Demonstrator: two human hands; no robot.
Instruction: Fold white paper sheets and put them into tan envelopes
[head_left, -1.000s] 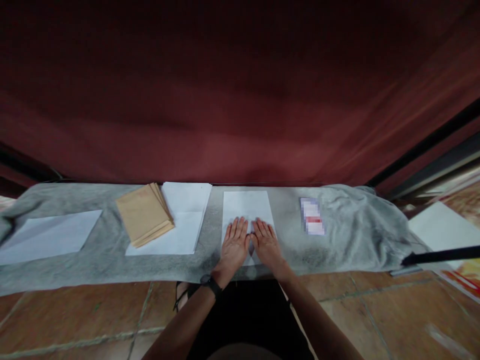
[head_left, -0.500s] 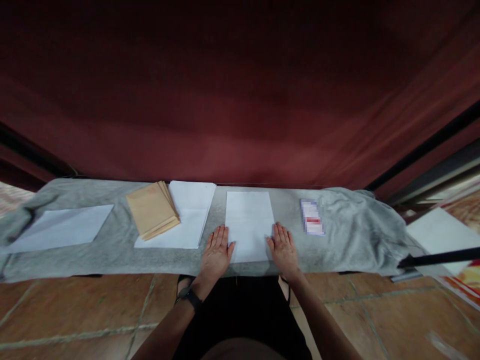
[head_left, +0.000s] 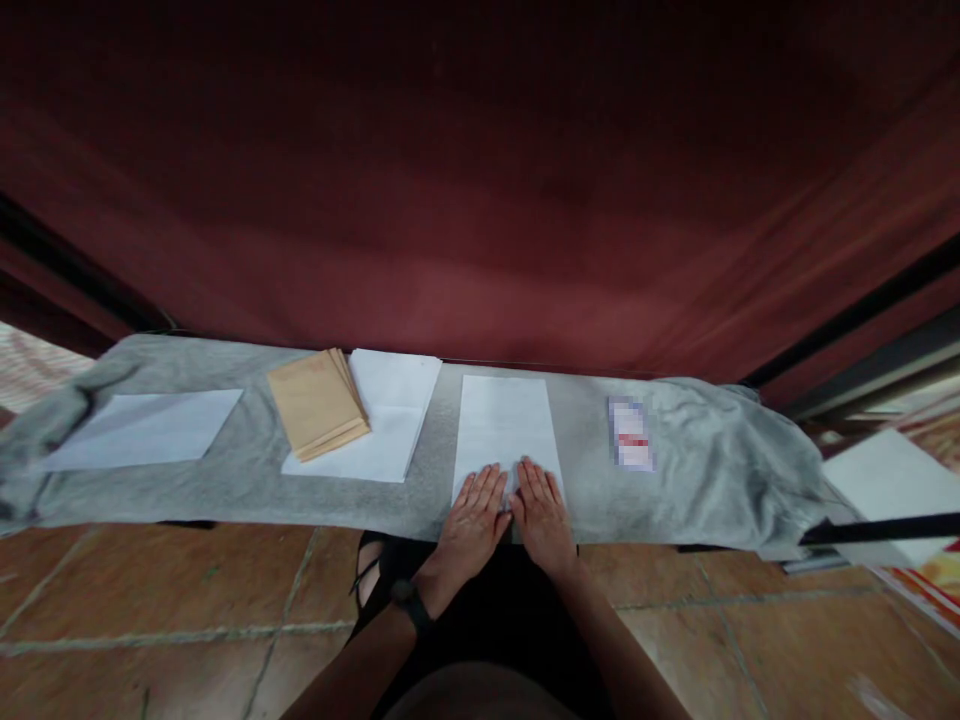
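Head view: left hand [head_left: 474, 520] and right hand [head_left: 541, 515] flat, fingers extended, gripping nothing, both on near end of white sheet [head_left: 506, 420]. Sheet lies on cloth-covered counter [head_left: 442, 440], between brown envelopes [head_left: 319, 405] on white paper stack [head_left: 390, 420] and blurred card [head_left: 631, 435].

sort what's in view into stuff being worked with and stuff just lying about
In use:
middle white sheet, under left hand and right hand
grey cloth beneath it

Apparently just lying about:
brown paper stack on white paper stack
leftmost white sheet
pixelated item at right
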